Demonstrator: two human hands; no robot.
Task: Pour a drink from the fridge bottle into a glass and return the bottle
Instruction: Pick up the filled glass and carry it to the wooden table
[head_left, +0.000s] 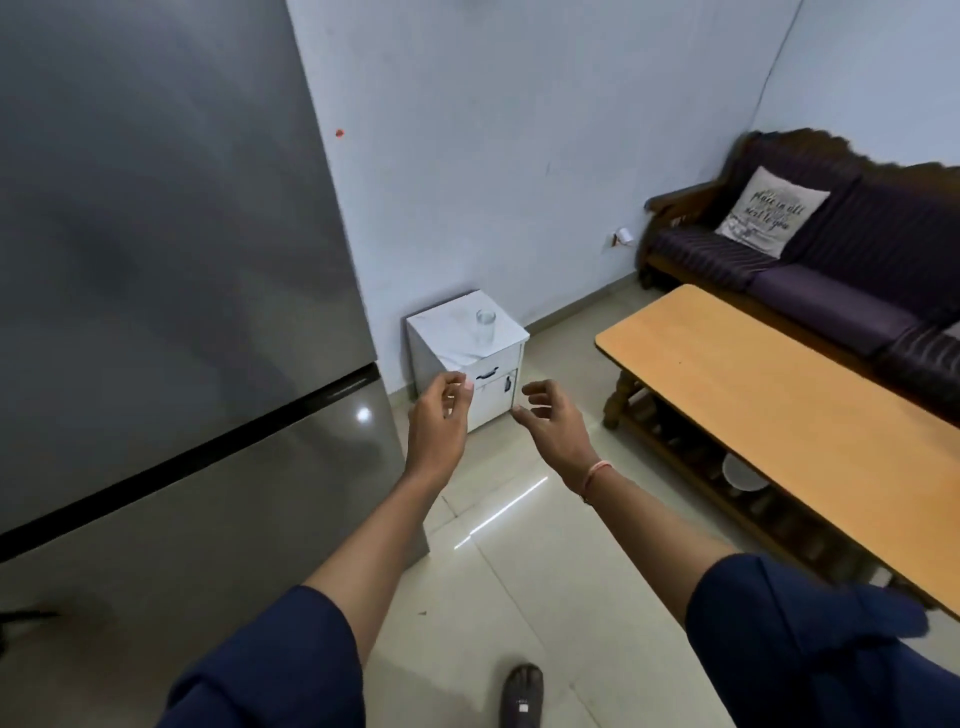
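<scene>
A tall grey fridge fills the left side, both doors closed, so no bottle shows. A clear glass stands upright on a small white cabinet against the wall, just right of the fridge. My left hand hovers in front of the cabinet with fingers loosely curled and nothing in it. My right hand is held beside it, fingers spread, also holding nothing. Both hands are in the air, below and nearer than the glass, touching neither it nor the fridge.
A wooden coffee table stretches along the right, with a dark sofa and a cushion behind it. Pale tiled floor lies between fridge and table. My foot shows at the bottom.
</scene>
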